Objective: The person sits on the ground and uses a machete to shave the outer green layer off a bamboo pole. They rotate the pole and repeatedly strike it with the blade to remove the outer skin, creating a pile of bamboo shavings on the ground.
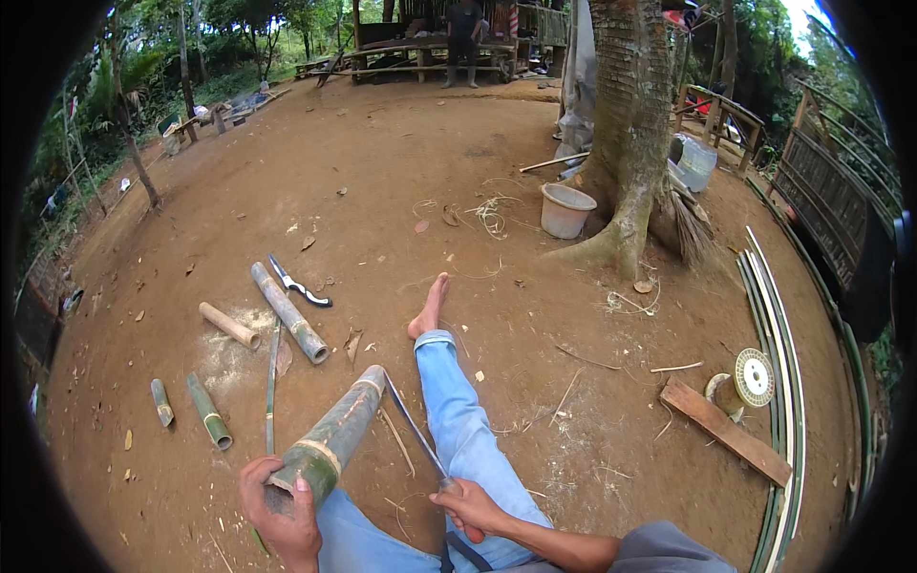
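A thick green-grey bamboo section (336, 432) slants away from me over my left leg, its open near end in my left hand (282, 511). My left fingers wrap around that end, with the thumb near the rim. In my right hand (473, 508) is the handle of a long narrow knife (413, 427). Its blade points up and away, and the tip lies beside the far end of the bamboo; whether they touch I cannot tell. My right leg in blue jeans (458, 411) stretches out beyond the knife, with a bare foot.
Left on the dirt lie a folding saw (298, 282), a bamboo tube (289, 312), a tan piece (229, 326) and short green pieces (209, 411). Right are a wooden plank (726, 432), a spool (754, 377) and long strips (781, 382). A bucket (565, 212) stands by a tree (630, 124); a person (464, 38) stands far off.
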A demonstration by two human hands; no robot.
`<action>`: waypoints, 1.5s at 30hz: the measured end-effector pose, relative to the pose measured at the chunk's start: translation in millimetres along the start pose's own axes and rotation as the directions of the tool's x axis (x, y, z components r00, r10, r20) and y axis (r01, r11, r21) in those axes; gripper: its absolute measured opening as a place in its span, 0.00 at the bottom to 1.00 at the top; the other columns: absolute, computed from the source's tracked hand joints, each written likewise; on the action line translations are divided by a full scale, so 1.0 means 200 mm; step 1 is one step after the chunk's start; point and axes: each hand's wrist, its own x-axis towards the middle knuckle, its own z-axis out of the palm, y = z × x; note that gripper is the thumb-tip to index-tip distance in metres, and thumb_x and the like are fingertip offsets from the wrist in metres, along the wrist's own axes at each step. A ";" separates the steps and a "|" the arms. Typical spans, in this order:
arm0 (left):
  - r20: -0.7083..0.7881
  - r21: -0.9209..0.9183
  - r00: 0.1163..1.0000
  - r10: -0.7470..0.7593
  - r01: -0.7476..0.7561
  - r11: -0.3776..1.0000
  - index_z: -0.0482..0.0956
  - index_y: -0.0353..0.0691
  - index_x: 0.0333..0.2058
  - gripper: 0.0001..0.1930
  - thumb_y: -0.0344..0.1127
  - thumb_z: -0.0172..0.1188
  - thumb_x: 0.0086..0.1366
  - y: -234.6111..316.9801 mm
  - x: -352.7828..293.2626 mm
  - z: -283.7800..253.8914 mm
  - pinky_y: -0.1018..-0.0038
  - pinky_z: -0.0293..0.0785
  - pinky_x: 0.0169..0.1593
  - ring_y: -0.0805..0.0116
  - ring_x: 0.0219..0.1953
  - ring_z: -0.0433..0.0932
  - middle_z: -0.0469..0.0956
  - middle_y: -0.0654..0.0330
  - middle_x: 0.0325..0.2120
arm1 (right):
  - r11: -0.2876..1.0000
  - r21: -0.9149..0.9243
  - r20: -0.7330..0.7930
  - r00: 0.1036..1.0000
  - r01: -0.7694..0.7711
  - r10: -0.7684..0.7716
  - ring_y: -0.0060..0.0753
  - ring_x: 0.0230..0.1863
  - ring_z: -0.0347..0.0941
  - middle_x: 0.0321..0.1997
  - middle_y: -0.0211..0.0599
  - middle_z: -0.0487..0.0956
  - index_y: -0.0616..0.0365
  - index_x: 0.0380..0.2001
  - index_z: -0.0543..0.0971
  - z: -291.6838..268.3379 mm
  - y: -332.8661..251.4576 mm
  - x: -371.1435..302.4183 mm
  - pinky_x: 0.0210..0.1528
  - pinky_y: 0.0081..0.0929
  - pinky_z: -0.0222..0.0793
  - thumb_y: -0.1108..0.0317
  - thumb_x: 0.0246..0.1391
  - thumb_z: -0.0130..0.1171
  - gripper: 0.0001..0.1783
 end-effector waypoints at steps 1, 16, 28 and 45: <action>0.010 0.002 1.000 0.002 -0.002 1.000 0.76 0.32 0.39 0.19 0.42 0.62 0.54 -0.01 -0.02 -0.01 0.59 0.68 0.50 0.49 0.42 0.74 0.75 0.48 0.38 | 1.000 -0.011 0.001 1.000 -0.005 0.005 0.18 0.14 0.62 0.18 0.25 0.67 0.56 0.31 0.68 0.00 0.01 -0.02 0.15 0.22 0.60 0.58 0.60 0.63 0.17; 0.219 0.150 0.941 0.258 -0.293 0.944 0.73 0.32 0.52 0.27 0.47 0.62 0.62 0.08 -0.22 -0.11 0.58 0.67 0.57 0.48 0.52 0.72 0.71 0.43 0.49 | 0.991 -0.083 -0.010 0.994 0.109 -0.110 0.17 0.15 0.64 0.18 0.24 0.68 0.57 0.29 0.69 0.00 -0.15 -0.06 0.15 0.20 0.59 0.55 0.61 0.62 0.18; -0.123 0.086 0.991 -0.056 0.067 0.994 0.71 0.33 0.40 0.23 0.52 0.57 0.69 -0.14 -0.26 -0.01 0.50 0.55 0.66 0.49 0.66 0.56 0.54 0.44 0.63 | 0.632 -0.076 -0.152 0.617 0.771 -0.772 0.18 0.13 0.65 0.17 0.27 0.69 0.59 0.36 0.69 0.06 -1.06 -0.22 0.15 0.21 0.64 0.66 0.64 0.56 0.09; -0.145 0.072 0.951 -0.275 0.287 0.955 0.65 0.31 0.48 0.25 0.54 0.44 0.75 -0.21 -0.27 -0.08 0.58 0.58 0.62 0.54 0.56 0.63 0.61 0.45 0.54 | 0.781 -0.528 0.187 0.943 0.334 -0.277 0.24 0.14 0.61 0.12 0.38 0.67 0.63 0.43 0.73 0.20 -0.10 -0.07 0.17 0.33 0.57 0.60 0.58 0.65 0.19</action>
